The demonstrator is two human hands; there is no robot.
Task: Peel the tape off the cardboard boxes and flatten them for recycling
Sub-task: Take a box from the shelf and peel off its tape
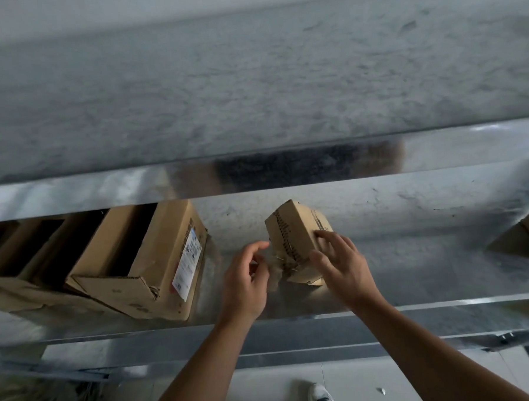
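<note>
Small box (292, 229): it sits on the metal shelf (413, 254) about midway along its length, nearer the front edge than the back, tipped up on one corner rather than lying flat.
Right hand (340, 260): the fingers are spread and curled over the box's right side and the thumb is at its lower near edge, steadying it.
Left hand (246, 281): thumb and forefinger are pressed together just beside the box's left face, apparently pinching a strip of clear tape (274, 267) (the strip is blurred, so the pinch is a reading, not a certainty).
Handling: the box looks light and fairly stiff, and one hand tilts it easily. Its corners are already crumpled, so the board will probably dent under a hard squeeze.
Where to hold: it is best braced across two opposite faces, away from the taped seam. The tape should be taken at its loose end and pulled low along the seam, since thin film may tear or stretch.
Large box (155, 255): it lies open towards the shelf's left end, with a white label (187, 262) on the side facing the small box.
Third box (528, 235): it is at the right end, partly out of view.
Surface: it is bare galvanised metal, likely slippery, so the box may slide unless held.
Room: an upper shelf (251, 93) is overhead and a pale floor (267, 390) lies below, with a shoe (321, 398) on it.
</note>
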